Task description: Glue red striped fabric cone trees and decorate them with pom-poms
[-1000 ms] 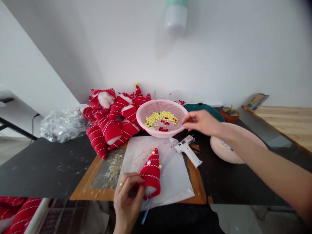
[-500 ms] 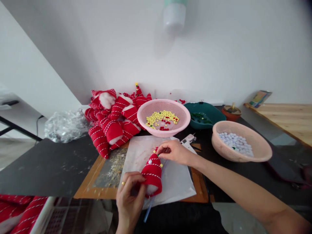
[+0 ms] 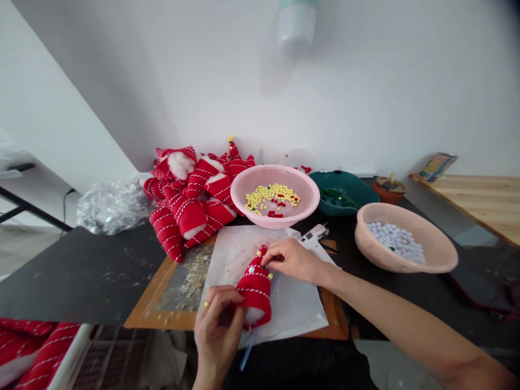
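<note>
A red stuffed fabric cone (image 3: 255,290) with white stitched stripes lies on white paper (image 3: 303,309), its open base showing white stuffing towards me. White and yellow pom-poms dot its upper part. My left hand (image 3: 219,319) grips the cone's lower left edge between thumb and fingers. With its fingertips pinched, my right hand (image 3: 290,260) presses a small green pom-pom, now mostly hidden, to the cone's upper right side. Just behind that hand rests a white glue gun (image 3: 314,234). A translucent bluish stick (image 3: 247,352) pokes out below the cone.
Red striped cones (image 3: 190,211) are heaped at back left beside crumpled clear plastic (image 3: 111,208). A pink basket (image 3: 276,222) holds yellow and red pom-poms, a teal bowl (image 3: 368,192) green ones, a peach basket (image 3: 442,254) white ones. A flowerpot (image 3: 388,192) stands behind.
My right fingertips have moved slightly down against the cone, covering the green pom-pom that showed before. My left hand keeps its hold. The whole view has shifted a little.
</note>
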Demonstrator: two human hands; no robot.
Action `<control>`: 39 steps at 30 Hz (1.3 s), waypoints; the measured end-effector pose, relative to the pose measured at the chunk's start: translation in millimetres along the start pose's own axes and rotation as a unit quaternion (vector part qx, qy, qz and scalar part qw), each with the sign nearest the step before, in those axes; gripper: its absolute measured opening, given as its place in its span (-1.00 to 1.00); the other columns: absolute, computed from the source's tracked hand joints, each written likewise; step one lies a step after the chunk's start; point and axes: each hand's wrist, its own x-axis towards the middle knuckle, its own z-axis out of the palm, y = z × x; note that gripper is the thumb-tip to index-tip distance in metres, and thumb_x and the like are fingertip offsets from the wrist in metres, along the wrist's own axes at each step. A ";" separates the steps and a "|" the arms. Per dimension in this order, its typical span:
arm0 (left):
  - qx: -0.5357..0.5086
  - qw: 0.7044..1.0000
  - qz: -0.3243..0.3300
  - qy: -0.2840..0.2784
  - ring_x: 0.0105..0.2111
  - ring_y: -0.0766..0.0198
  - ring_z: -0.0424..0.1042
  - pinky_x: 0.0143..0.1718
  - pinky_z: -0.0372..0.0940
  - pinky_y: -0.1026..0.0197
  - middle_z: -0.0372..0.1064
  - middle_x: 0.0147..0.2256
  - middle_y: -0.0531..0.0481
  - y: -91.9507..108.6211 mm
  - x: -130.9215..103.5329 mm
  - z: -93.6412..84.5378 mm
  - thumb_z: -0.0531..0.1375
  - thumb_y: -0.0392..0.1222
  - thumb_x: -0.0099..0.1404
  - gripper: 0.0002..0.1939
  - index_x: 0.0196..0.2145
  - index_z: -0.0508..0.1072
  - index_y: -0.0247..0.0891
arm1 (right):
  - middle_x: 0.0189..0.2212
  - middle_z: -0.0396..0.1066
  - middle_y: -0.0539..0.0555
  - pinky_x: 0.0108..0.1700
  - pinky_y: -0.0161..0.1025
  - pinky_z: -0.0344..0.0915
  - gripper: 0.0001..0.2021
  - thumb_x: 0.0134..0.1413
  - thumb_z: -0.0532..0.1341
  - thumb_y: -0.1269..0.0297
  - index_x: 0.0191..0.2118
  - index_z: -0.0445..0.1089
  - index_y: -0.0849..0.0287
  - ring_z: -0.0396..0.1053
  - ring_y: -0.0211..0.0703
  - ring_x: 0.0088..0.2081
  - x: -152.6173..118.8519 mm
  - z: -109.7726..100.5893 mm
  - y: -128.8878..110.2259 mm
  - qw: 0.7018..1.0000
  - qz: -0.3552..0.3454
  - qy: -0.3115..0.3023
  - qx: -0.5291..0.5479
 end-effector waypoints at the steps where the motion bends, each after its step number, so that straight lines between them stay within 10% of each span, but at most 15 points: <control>1: 0.002 1.000 0.000 -0.002 -0.29 0.23 0.46 -0.28 0.37 0.24 0.43 -0.33 0.01 0.2 0.1 -0.2 0.21 -0.34 0.30 -0.89 -0.38 0.46 -0.18 | -0.30 0.62 0.02 -0.17 -0.25 0.39 -0.76 0.06 0.31 0.57 -0.29 0.65 0.09 0.54 -0.16 -0.26 1.4 -2.5 1.6 1.000 0.007 -0.001 0.019; 8: 0.000 0.999 0.029 -0.022 -0.30 0.25 0.46 -0.28 0.37 0.25 0.43 -0.33 0.02 -0.1 1.5 -1.0 0.21 -0.36 0.30 -0.87 -0.38 0.46 -0.17 | -0.31 0.62 0.06 -0.13 -0.20 0.42 -0.79 0.07 0.26 0.58 -0.28 0.59 0.17 0.54 -0.13 -0.26 17.2 -20.3 12.9 0.996 0.051 0.064 0.043; 39: 0.002 0.998 0.043 -0.036 -0.28 0.26 0.45 -0.26 0.36 0.26 0.42 -0.30 0.03 -4.2 -0.4 -0.8 0.18 -0.40 0.31 -0.85 -0.35 0.45 -0.18 | 0.30 0.32 0.17 0.18 -0.08 0.37 -0.22 0.18 0.05 0.64 0.47 -0.07 0.02 0.38 -0.05 0.23 30.2 1.1 31.5 0.970 -0.134 -0.086 -0.182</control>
